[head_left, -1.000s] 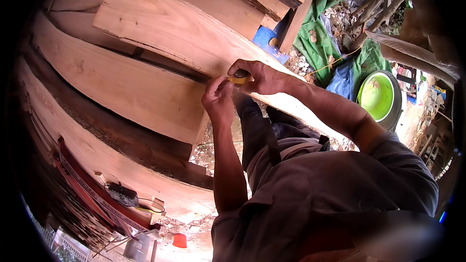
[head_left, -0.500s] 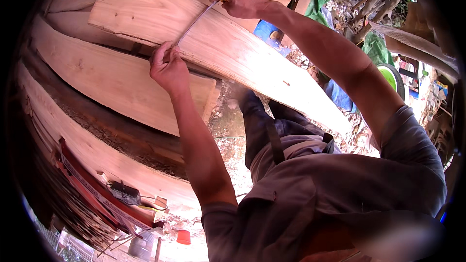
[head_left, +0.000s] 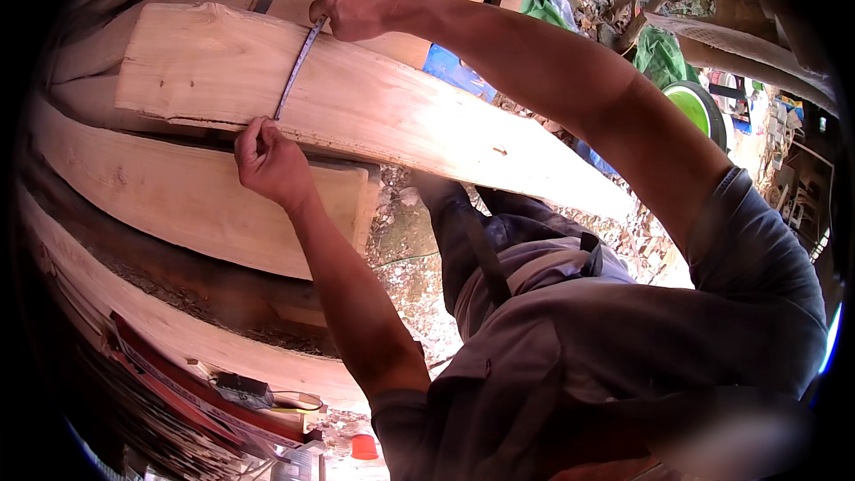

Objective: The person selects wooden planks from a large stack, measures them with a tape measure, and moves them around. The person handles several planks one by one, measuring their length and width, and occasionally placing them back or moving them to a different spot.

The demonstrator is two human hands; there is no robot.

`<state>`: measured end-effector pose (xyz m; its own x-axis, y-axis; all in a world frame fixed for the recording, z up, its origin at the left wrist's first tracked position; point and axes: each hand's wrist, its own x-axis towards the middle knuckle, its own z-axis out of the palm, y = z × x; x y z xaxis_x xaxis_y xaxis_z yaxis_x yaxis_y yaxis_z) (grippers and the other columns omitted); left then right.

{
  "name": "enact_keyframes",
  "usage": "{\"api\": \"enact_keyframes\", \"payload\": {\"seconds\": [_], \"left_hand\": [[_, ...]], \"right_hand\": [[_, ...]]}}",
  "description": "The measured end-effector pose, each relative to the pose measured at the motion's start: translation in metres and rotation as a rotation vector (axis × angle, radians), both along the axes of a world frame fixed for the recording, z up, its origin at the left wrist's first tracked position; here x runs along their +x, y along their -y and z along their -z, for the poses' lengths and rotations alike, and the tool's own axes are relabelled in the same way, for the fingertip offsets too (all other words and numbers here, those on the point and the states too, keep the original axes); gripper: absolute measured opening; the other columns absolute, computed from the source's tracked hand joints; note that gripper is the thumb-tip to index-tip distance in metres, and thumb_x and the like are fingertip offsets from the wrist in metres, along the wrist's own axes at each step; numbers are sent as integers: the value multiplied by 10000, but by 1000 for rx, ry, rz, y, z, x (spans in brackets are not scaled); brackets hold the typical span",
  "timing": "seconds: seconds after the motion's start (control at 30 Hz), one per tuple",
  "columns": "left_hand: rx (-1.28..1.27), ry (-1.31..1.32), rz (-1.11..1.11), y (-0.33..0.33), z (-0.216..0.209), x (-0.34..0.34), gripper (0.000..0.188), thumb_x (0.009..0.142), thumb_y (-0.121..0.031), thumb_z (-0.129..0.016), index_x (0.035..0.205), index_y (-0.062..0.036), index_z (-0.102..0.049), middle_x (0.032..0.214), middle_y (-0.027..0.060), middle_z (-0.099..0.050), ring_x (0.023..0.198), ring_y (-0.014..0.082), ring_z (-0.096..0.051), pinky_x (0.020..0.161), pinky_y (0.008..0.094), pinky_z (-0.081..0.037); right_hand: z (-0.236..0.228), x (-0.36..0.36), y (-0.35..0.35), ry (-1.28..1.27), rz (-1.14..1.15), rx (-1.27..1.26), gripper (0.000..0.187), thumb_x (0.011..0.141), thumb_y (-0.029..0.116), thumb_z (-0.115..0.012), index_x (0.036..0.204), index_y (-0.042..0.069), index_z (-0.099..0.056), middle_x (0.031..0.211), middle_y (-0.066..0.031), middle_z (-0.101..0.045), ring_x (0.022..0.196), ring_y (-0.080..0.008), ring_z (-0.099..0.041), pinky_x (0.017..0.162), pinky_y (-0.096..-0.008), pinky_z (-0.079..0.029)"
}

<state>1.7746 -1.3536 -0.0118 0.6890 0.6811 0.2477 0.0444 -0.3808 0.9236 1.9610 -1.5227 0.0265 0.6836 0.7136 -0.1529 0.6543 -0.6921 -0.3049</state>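
A narrow tape measure (head_left: pixel 297 69) is stretched across the width of a long pale wooden plank (head_left: pixel 214 58). My left hand (head_left: pixel 274 165) pinches the tape's end at the plank's near edge. At the far edge, my right hand (head_left: pixel 361 5) is closed round the tape's other end; its fingers hide most of what they hold. The plank runs from the upper left down toward my body at the right, over other boards. It has a rough, barky near edge and a few small dark marks.
Another board (head_left: pixel 196 191) lies nearer me on the left, with more boards beyond the plank. A red metal beam (head_left: pixel 196 392) and a black box-shaped device (head_left: pixel 242 389) are at lower left, near a red cup-like object (head_left: pixel 363 447). A green-hubbed wheel (head_left: pixel 695 111) stands at right.
Both hands have shifted left along the plank with the tape, toward its far-left end. The tape now lies straighter across the wood. My view has also shifted somewhat.
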Motion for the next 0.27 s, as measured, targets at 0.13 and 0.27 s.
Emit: {"api": "enact_keyframes", "payload": {"seconds": [0.13, 0.27], "left_hand": [[39, -9, 63, -1, -5, -5, 138, 824, 96, -610, 917, 18, -676, 931, 81, -631, 839, 165, -616, 724, 258, -515], [218, -127, 113, -6, 0, -9, 158, 848, 45, -611, 955, -35, -696, 980, 71, -626, 883, 186, -610, 747, 272, -509]], "right_hand": [[-13, -8, -12, -62, 28, -39, 420, 803, 142, -520, 1189, 217, -669, 1232, -83, -581, 1205, -337, -503, 1013, -410, -461], [-7, -6, -14, -37, 28, -63, 394, 816, 201, -544, 1190, 224, -667, 1245, -82, -576, 1208, -342, -501, 1012, -407, -465]]}}
